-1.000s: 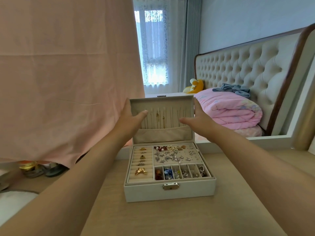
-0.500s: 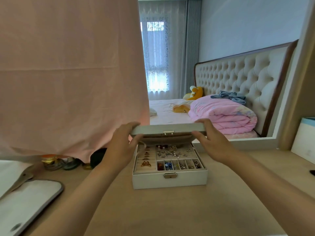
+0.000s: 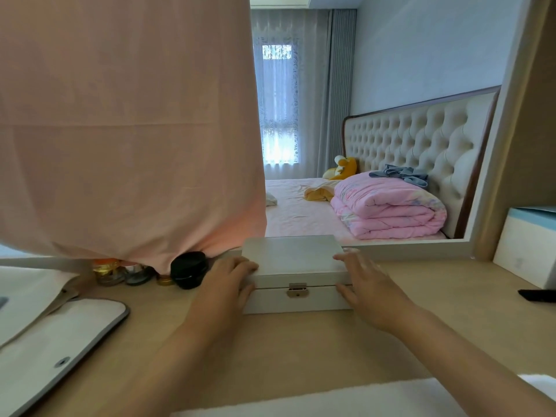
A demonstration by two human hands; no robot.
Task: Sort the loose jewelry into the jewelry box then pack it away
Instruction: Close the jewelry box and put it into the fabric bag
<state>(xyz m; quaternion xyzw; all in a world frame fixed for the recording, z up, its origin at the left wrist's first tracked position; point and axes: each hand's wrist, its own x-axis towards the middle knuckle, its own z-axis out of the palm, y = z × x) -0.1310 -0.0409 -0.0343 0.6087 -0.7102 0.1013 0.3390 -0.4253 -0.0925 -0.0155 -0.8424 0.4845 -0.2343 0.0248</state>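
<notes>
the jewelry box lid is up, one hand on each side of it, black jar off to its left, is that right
Not quite: in the head view the lid is down and the jewelry box is closed. The rest holds: left hand and right hand at its sides, black jar to its left.

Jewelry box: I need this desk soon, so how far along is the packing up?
Done: the jewelry box has its lid down, so sorting looks finished. In hand: the left hand holds the box's left end and the right hand rests against its right end. Left: I cannot tell whether the clasp is fastened, and the box sits on the desk, not yet put away.
</notes>
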